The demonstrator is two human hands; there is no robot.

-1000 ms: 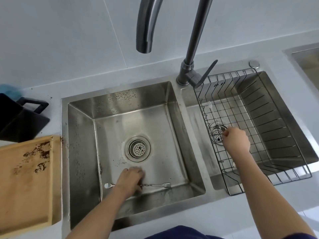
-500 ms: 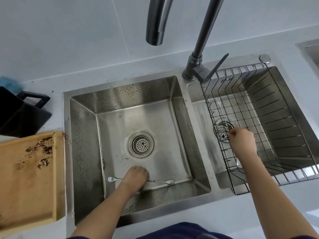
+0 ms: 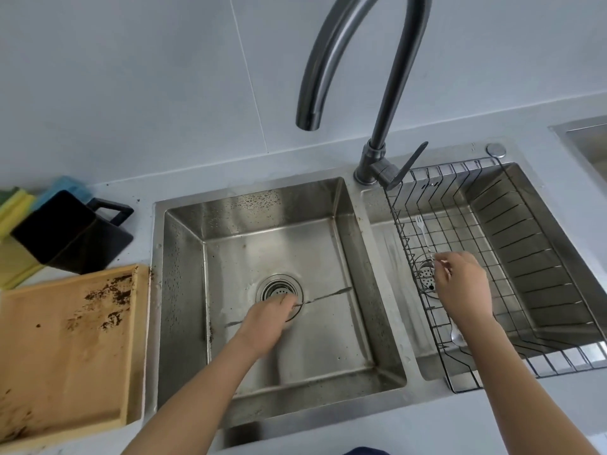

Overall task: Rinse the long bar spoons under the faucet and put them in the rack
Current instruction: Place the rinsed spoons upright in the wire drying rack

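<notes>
Now — left hand [image 3: 267, 318] fingers pinching a blurred bar spoon [image 3: 328, 295] mid-shaft over the drain [image 3: 279, 290], right hand [image 3: 460, 287] fingers nipping the racked spoon [image 3: 427, 244] — either thin wet stem could slip.

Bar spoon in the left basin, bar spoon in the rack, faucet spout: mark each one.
Left-basin spoon [image 3: 328, 296]: head view, blurred shaft right of the left hand.
Rack spoon [image 3: 424, 232]: head view, shaft beyond the right hand.
Faucet spout [image 3: 308, 121]: head view, outlet end.

Left of the left hand [image 3: 267, 323]: wooden tray [image 3: 65, 349], brown-stained, flat on the table [image 3: 427, 431]. Beyond the tray: black square mug [image 3: 70, 233], tipped on its side. Behind the mug, just touching: yellow and blue cloths [image 3: 19, 205].
</notes>
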